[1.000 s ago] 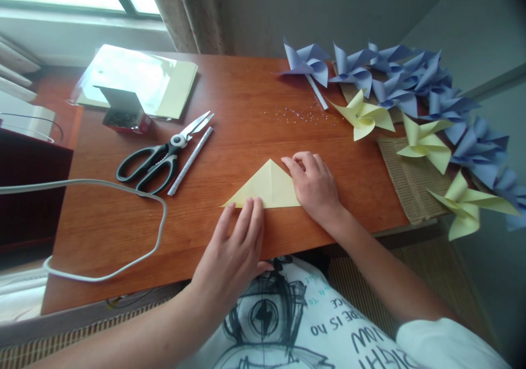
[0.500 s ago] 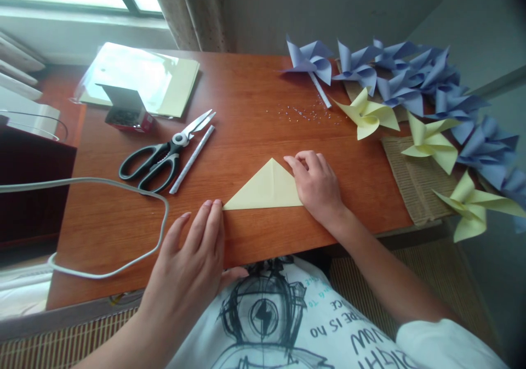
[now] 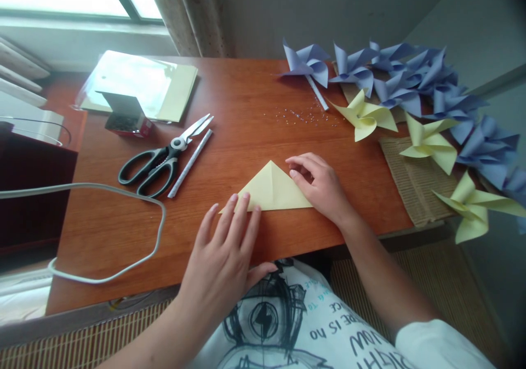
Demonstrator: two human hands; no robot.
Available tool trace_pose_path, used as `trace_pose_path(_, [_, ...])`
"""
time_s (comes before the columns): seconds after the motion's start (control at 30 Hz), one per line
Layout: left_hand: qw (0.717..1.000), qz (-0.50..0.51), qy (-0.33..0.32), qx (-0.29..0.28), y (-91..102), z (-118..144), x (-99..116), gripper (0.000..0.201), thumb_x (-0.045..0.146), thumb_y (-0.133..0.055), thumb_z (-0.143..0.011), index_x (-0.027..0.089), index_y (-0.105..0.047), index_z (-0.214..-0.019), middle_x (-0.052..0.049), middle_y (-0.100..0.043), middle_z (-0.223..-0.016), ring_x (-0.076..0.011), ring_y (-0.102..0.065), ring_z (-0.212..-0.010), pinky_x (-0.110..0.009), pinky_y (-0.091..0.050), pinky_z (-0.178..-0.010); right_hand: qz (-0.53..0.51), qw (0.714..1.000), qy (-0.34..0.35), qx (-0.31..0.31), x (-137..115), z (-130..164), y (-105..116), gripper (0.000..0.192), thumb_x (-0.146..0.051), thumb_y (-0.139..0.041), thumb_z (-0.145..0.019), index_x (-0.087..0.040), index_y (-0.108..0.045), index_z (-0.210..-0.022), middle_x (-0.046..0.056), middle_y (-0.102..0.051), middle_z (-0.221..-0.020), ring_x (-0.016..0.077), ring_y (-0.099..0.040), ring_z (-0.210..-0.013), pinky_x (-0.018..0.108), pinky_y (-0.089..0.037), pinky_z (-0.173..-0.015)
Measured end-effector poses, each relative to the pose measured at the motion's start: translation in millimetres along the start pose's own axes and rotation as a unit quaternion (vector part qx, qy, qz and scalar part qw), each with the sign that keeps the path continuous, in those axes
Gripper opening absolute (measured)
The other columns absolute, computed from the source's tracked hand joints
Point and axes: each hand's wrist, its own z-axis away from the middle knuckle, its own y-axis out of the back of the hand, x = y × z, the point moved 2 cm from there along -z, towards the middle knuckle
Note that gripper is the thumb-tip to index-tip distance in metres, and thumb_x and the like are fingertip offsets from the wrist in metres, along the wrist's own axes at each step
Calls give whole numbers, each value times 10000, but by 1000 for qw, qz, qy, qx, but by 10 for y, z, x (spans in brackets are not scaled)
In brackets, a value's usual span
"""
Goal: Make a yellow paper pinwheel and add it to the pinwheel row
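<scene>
yellow paper triangle [image 3: 272, 187] lies near the worktop's [image 3: 242, 100] front edge; left hand [image 3: 222, 254] spread over its lower left, grasping nothing; right hand [image 3: 324, 185] half-curled, seemingly empty (contact unclear). dragging fingers could skew it if the right corner isn't pinned. half a second ago, the left fingertips sat beside the left corner.

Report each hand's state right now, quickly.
Left hand: open, spread, fingertips on the folded yellow paper, not gripping it.
Right hand: loosely curled at the paper's right side; whether it grips cannot be told.
</scene>
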Motion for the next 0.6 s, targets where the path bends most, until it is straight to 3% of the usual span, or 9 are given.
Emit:
trace_pose_path(0.17, [999, 21, -16, -24, -112, -68, 147, 924, 777, -374, -898, 96, -464, -1516, -149, -332, -1638, -371, -314, -1511, -556, -222, -1227, 14, 1000, -9, -10, -79, -13, 26, 236, -151, -597, -917, -227, -679, -1124, 50, -721, -958, 236, -646, -930, 394, -521, -892])
trace_pose_path(0.6, [999, 35, 6, -25, -143, -132, 231, 906, 759, -438, -888, 100, -479, -1509, -199, -418, -1590, -426, -365, -1473, -563, -283, -1204, -49, 997, -46, -33, -127, -1, 38, 256, -152, -631, -897, -205, -681, -1143, 66, -717, -1019, 206, -683, -921, 356, -564, -849])
